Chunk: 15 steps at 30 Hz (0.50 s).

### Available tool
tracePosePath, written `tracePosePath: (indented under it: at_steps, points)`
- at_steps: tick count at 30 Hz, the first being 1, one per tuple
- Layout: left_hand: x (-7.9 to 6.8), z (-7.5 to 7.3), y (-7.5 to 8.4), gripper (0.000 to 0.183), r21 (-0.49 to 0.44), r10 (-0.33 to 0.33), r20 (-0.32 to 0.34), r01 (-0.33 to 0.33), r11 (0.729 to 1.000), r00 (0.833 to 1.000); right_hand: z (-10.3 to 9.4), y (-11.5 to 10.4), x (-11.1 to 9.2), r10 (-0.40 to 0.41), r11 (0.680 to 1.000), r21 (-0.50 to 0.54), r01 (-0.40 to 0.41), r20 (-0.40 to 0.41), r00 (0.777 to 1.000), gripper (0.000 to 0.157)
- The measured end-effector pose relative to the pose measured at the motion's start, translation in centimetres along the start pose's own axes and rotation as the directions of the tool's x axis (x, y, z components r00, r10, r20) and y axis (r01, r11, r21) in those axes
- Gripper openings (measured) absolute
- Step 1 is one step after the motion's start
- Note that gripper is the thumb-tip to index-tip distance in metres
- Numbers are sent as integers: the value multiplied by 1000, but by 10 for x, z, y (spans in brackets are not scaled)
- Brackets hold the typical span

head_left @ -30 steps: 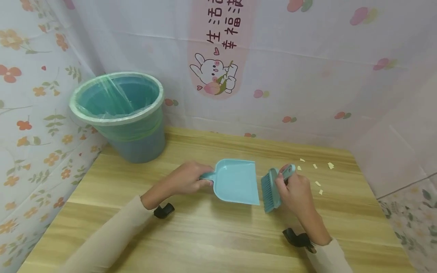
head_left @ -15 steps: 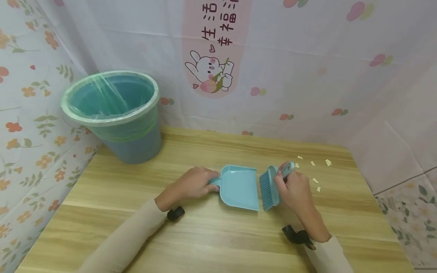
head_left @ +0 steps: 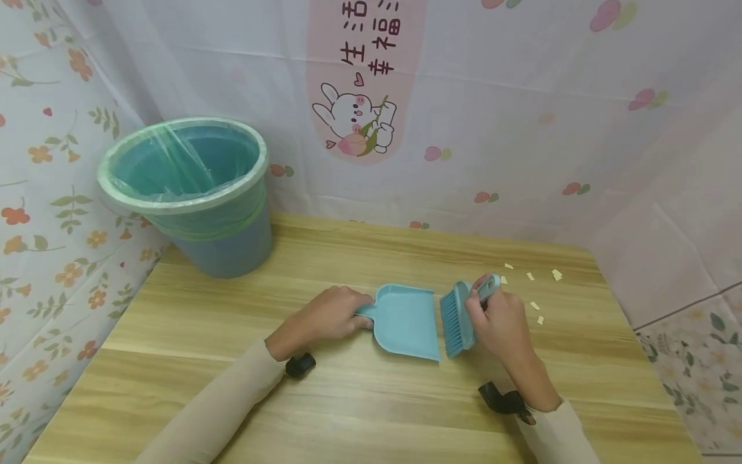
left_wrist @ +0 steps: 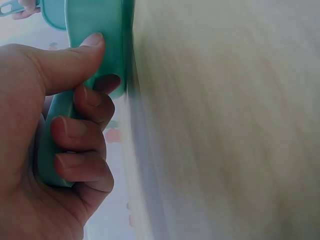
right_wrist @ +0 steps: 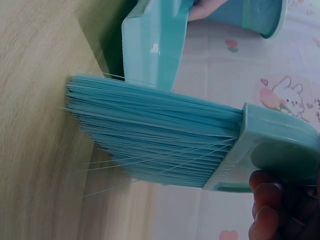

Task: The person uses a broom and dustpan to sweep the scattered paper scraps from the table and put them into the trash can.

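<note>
A light-blue dustpan (head_left: 406,322) lies low over the wooden table, its flat front edge facing right. My left hand (head_left: 336,314) grips its short handle, fingers curled round it, as the left wrist view shows at the handle (left_wrist: 57,145). Just right of the pan's edge, a blue hand brush (head_left: 458,319) is held by my right hand (head_left: 503,322). Its bristles (right_wrist: 150,130) point down at the tabletop and sit close beside the pan's edge. Several small pale-yellow scraps (head_left: 534,305) lie scattered to the right of the right hand.
A blue bin (head_left: 232,248) with a clear green liner stands at the table's back left. Printed cloth (head_left: 493,129) hangs behind and at the left. The wooden table (head_left: 371,412) ends at the right beside a tiled surface.
The dustpan and left hand have shifted slightly right and nearer to me, narrowing the space to the brush. The right hand and brush stay almost still; the head view has turned a little.
</note>
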<state>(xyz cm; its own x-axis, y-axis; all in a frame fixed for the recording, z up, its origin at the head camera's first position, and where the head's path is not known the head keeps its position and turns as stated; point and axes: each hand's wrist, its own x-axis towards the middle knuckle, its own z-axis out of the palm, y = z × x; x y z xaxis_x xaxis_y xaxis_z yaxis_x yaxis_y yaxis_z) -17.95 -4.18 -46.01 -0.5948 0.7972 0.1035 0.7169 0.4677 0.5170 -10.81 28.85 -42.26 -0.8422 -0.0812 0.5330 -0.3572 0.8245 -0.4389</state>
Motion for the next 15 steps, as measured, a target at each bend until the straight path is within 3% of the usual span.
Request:
tracePosePath:
  at_steps: [15]
  points:
    - [-1,-2,4,32,-36,-48,40,49,998,998,0,0,0,10,1000,15,-10,8,1000,7]
